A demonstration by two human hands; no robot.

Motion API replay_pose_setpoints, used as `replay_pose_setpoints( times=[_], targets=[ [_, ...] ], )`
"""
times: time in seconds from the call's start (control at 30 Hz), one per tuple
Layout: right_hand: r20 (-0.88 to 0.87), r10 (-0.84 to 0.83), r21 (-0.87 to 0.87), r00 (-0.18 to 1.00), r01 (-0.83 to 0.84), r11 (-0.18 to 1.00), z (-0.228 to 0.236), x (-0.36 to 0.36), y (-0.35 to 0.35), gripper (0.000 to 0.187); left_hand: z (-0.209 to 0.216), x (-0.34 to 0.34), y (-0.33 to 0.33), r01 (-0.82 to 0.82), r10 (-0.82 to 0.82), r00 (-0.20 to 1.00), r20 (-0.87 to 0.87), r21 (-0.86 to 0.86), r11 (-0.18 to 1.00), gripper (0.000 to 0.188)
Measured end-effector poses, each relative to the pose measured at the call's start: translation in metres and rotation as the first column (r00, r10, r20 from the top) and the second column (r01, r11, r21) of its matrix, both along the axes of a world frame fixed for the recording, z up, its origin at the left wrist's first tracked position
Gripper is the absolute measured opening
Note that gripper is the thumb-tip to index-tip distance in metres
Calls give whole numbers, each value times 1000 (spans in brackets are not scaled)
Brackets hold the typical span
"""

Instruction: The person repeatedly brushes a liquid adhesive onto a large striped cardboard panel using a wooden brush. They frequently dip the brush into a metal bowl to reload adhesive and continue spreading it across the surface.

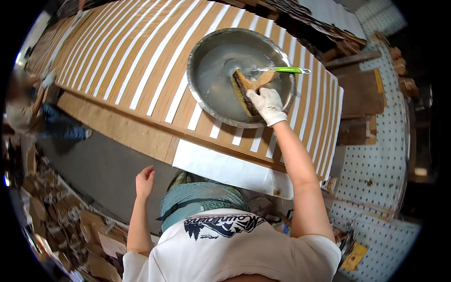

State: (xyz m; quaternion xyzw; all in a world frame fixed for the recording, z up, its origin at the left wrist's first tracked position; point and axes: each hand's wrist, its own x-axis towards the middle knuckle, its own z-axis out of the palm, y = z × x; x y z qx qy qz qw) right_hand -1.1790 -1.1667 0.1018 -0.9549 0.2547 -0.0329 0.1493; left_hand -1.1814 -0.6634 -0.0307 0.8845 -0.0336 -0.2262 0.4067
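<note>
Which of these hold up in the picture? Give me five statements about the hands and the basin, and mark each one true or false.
1. The gloved right hand grips a wooden-handled brush. True.
2. The left hand wears a glove too. False: it is bare.
3. The metal basin holds cloudy liquid. True.
4. The green-handled tool lies wholly inside the basin. False: its handle reaches out over the rim.
5. The basin sits on a white-and-brown striped surface. True.
</note>
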Motion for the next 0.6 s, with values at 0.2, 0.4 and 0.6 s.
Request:
replay_pose_setpoints(
  times=[0.2, 0.4, 0.6],
  targets=[
    [181, 52, 194, 982, -88, 977, 3, -4, -18, 53, 5, -93, 35, -148, 155, 986, -54, 121, 982, 30],
    [565, -207, 503, 799, -135, 853, -32, -25, -71, 32, 29, -121, 27, -212, 225, 972, -66, 156, 965, 34],
    [348, -521, 777, 780, 71, 625, -14, -33, -61, 24, 31, -112, 27, -295, 295, 955, -5, 46, 955, 44]
  ],
)
